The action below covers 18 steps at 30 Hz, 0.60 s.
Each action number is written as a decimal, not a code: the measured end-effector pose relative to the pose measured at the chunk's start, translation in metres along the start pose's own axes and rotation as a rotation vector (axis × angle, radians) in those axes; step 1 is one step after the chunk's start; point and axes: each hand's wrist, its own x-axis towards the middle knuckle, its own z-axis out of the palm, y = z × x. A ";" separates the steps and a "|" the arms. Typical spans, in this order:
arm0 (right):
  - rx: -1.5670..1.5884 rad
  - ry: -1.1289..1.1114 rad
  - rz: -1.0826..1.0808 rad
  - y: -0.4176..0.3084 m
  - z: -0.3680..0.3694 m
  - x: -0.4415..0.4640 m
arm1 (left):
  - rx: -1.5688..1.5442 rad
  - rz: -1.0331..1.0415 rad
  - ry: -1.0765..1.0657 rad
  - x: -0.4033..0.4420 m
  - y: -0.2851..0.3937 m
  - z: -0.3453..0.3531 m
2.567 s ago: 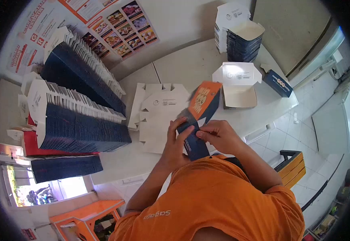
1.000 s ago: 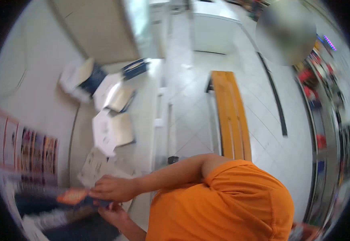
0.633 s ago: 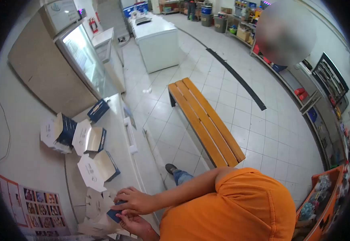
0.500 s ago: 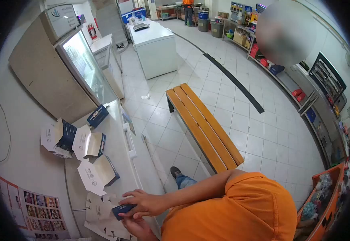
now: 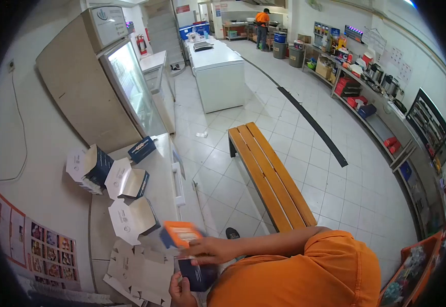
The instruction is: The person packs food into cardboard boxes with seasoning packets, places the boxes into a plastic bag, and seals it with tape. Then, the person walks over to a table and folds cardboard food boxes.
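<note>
My left hand [image 5: 181,290] is closed, thumb on top, on the near edge of a dark blue carton [image 5: 198,276]. My right hand [image 5: 207,250] reaches across above it, with fingers bent over the carton's upper part. Beyond those fingers sticks out a blurred orange, white and blue panel [image 5: 183,233]; whether it belongs to the same carton I cannot tell. Just left of my hands, a flat unfolded carton [image 5: 136,271] lies on the white counter-height surface [image 5: 100,225]. Further along stand partly folded cartons, one with its white lid flap raised [image 5: 123,220].
More open cartons [image 5: 126,179] and a closed blue box [image 5: 141,149] stand toward the glass-door fridge [image 5: 131,82]. A slatted wooden bench [image 5: 271,179] is on the tiled floor. White chest freezer [image 5: 218,84] and a person in orange [image 5: 262,28] are farther off. Shelving [image 5: 371,107] lines the right wall.
My hands have moved right, off the flat carton. An orange panel now shows beyond my right hand, and more of the dark blue carton is visible. The camera view has tilted up.
</note>
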 end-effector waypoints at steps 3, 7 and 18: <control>0.487 -0.085 0.138 -0.014 0.009 -0.011 | -0.042 0.005 0.199 -0.008 -0.023 -0.011; 0.411 -0.134 0.165 -0.039 0.002 0.003 | -0.053 0.220 0.276 -0.022 -0.024 0.009; 0.055 -0.314 0.289 -0.015 0.012 0.017 | 0.192 0.487 0.389 -0.015 -0.066 0.014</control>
